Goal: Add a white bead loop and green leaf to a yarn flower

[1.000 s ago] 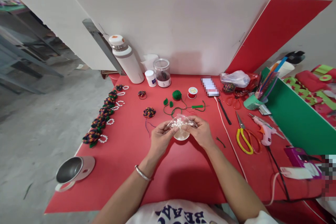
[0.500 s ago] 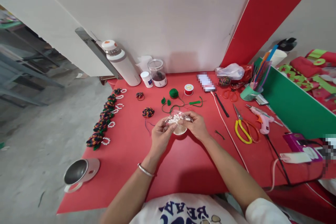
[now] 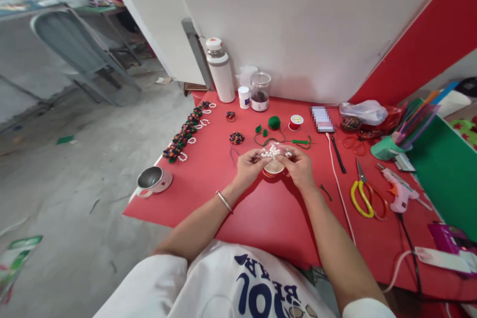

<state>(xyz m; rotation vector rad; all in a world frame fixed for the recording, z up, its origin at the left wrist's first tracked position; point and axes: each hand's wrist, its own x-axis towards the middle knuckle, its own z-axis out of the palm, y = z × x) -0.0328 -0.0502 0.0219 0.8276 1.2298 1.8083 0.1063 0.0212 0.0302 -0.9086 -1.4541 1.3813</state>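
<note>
Between my two hands is a clear plastic bag of white pearl beads (image 3: 273,151). My left hand (image 3: 249,168) pinches its left side, with a silver bangle on that wrist. On the other side, the fingers of my right hand (image 3: 301,168) are closed on the bag. Just under it sits a small round pale container (image 3: 274,168), partly hidden by the bag and fingers. Beyond the hands lie a green yarn ball (image 3: 274,122), a green-handled crochet hook (image 3: 300,142) and small green leaf pieces (image 3: 258,128). A multicoloured knitted flower (image 3: 236,138) rests left of them.
Along the left edge run several yarn flowers with bead loops (image 3: 182,135), near a mug (image 3: 154,180). A flask (image 3: 221,72) and clear jar (image 3: 260,93) stand at the back. Yellow-handled scissors (image 3: 361,199), a glue gun (image 3: 402,191) and a phone (image 3: 322,119) lie right.
The camera view has turned left, so the table's things appear further right. Both hands still hold the bead bag over the container, with the fingers slightly shifted.
</note>
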